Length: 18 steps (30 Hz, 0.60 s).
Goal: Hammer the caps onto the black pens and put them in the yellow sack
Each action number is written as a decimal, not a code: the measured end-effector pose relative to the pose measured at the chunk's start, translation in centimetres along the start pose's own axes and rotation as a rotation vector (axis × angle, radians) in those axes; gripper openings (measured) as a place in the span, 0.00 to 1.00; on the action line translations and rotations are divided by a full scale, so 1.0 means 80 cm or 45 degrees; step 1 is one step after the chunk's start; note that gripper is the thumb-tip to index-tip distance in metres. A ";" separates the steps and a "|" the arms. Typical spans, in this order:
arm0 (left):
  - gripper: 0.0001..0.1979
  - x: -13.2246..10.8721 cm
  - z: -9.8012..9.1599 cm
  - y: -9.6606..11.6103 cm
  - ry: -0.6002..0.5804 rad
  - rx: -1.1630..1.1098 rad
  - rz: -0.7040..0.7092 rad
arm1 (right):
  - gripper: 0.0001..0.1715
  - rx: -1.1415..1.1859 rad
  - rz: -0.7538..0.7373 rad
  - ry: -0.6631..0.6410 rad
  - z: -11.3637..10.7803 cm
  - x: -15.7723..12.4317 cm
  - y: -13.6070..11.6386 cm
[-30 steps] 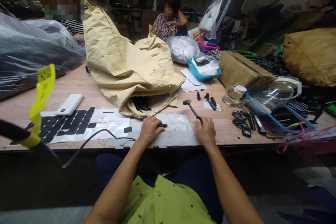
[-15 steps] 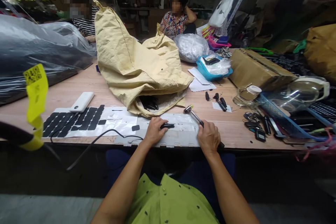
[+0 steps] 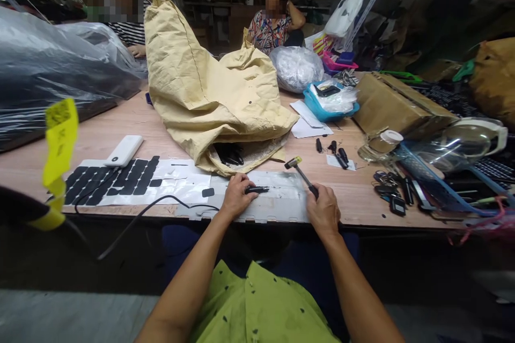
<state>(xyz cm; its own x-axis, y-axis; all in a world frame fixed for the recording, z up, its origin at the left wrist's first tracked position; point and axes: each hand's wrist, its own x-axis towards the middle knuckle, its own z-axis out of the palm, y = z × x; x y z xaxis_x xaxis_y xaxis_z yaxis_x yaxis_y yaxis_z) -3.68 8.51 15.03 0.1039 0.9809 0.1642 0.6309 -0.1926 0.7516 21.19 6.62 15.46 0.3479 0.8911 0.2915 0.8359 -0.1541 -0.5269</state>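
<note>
My left hand (image 3: 238, 196) is closed on a small black cylindrical part (image 3: 257, 189), which lies along a grey-white board (image 3: 281, 206) at the table's front edge. In my right hand (image 3: 324, 210) is a small hammer (image 3: 304, 176), gripped by its dark handle. The hammer's head, with a yellowish face, is raised a little above the board, to the right of the black part. Just beyond my left hand, the mouth of a cream cloth sack (image 3: 225, 102) shows several black pieces (image 3: 229, 154) inside.
On the left, a white power bank (image 3: 125, 150) rests by a sheet of black stickers (image 3: 90, 185), with a cable nearby. Several black parts (image 3: 341, 158), a blue basket (image 3: 330, 104), a cardboard box (image 3: 396, 102) and a glass jug (image 3: 469, 139) stand right. Two people sit across the table.
The hammer has turned in my right hand, its head now showing more yellow and sitting slightly further right. My left hand stays on the black part. The view has shifted slightly.
</note>
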 end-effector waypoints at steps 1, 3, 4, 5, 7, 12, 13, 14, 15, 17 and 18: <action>0.08 0.000 -0.001 0.001 -0.015 0.010 0.004 | 0.16 0.083 0.029 -0.035 -0.007 -0.004 -0.004; 0.09 0.000 -0.003 0.001 -0.045 0.024 0.013 | 0.18 0.258 0.065 -0.165 -0.022 -0.016 -0.014; 0.09 0.000 -0.003 0.001 -0.056 0.028 0.014 | 0.19 0.339 0.066 -0.254 -0.028 -0.024 -0.020; 0.09 0.000 -0.004 0.001 -0.063 0.029 0.014 | 0.20 0.408 0.045 -0.323 -0.033 -0.033 -0.026; 0.10 0.000 -0.004 0.001 -0.071 0.028 0.011 | 0.22 0.509 -0.042 -0.380 -0.037 -0.050 -0.035; 0.10 0.001 -0.001 0.006 -0.070 0.049 -0.001 | 0.26 0.608 -0.095 -0.481 -0.027 -0.080 -0.039; 0.09 0.001 0.000 0.007 -0.072 0.053 -0.006 | 0.27 0.617 -0.070 -0.494 -0.024 -0.083 -0.036; 0.09 0.001 0.002 0.009 -0.075 0.058 -0.013 | 0.28 0.622 -0.041 -0.502 -0.022 -0.085 -0.033; 0.10 0.001 0.003 0.011 -0.078 0.062 -0.022 | 0.29 0.623 -0.015 -0.505 -0.020 -0.087 -0.029; 0.12 0.001 0.005 0.013 -0.079 0.066 -0.038 | 0.29 0.610 0.017 -0.506 -0.016 -0.089 -0.021; 0.13 0.001 0.006 0.013 -0.073 0.065 -0.045 | 0.29 0.598 0.022 -0.505 -0.016 -0.089 -0.018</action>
<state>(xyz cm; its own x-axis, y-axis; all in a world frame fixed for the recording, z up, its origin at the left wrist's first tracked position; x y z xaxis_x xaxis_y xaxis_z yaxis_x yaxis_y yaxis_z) -2.63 8.42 15.50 0.1235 0.9873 0.1003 0.6730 -0.1576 0.7226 18.03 -0.06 15.12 0.0999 0.9950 0.0078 0.5239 -0.0459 -0.8505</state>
